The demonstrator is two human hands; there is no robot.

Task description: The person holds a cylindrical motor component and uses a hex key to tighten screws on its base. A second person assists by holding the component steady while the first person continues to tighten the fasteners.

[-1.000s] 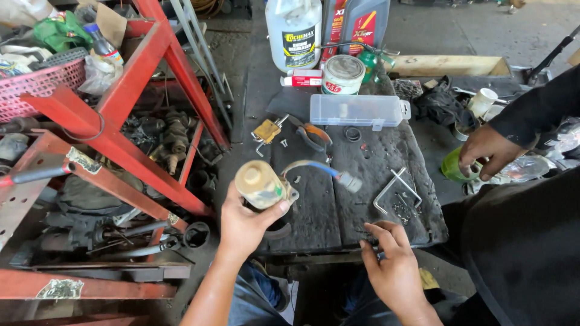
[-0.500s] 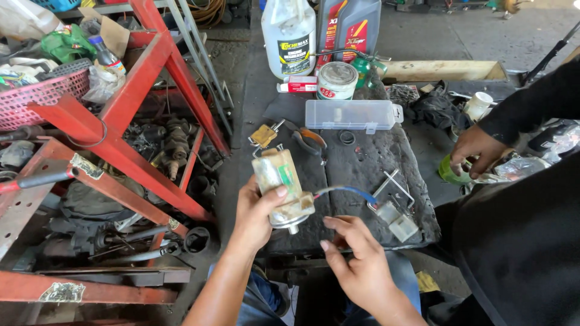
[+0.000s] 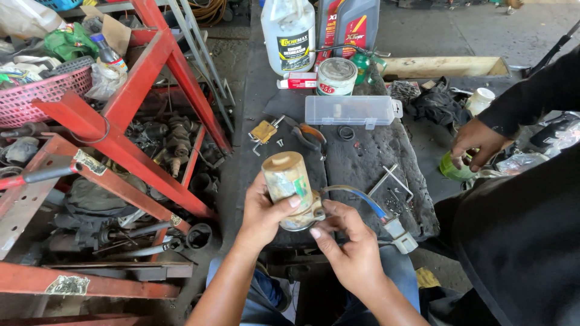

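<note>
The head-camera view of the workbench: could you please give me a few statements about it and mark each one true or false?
1. The left hand grips the tan cylindrical pump-like part. True.
2. The right hand lies flat on the bench. False: its fingers touch the part's lower end.
3. A blue wire runs from the part to a grey plug. True.
4. The clear plastic box stands open. False: its lid is shut.
5. Another person's hand rests on a green object. True.
</note>
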